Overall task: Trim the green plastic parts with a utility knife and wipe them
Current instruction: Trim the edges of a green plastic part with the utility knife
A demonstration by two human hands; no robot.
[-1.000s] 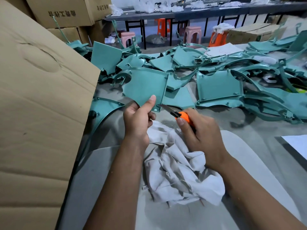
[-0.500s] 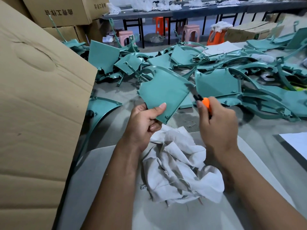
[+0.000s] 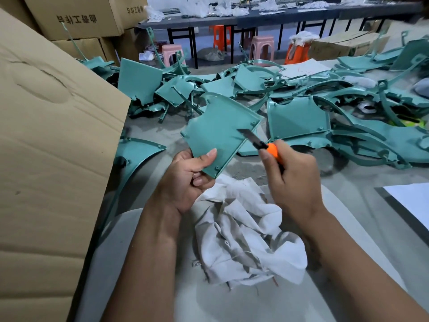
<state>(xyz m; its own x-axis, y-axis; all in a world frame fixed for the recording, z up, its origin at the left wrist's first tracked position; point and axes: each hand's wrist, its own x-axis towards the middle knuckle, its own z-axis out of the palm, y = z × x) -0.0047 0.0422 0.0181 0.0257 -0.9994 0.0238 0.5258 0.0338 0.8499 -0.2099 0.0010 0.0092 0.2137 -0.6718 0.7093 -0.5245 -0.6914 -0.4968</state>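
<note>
My left hand [image 3: 185,177] pinches the lower corner of a flat green plastic panel [image 3: 218,131] and holds it tilted up off the floor. My right hand [image 3: 292,180] grips an orange-handled utility knife [image 3: 262,144]. Its extended blade lies against the panel's right edge. A crumpled white rag [image 3: 243,233] rests on my lap below both hands.
A large heap of green plastic parts [image 3: 301,117] covers the floor ahead and to the right. A tall cardboard sheet [image 3: 51,159] stands at my left, with cardboard boxes [image 3: 76,17] behind. A white sheet [image 3: 411,203] lies at right. Stools and dark tables stand at the back.
My left hand has lifted and turned the green panel to the right. My right hand has swung the knife so its blade now meets the panel's right edge.
</note>
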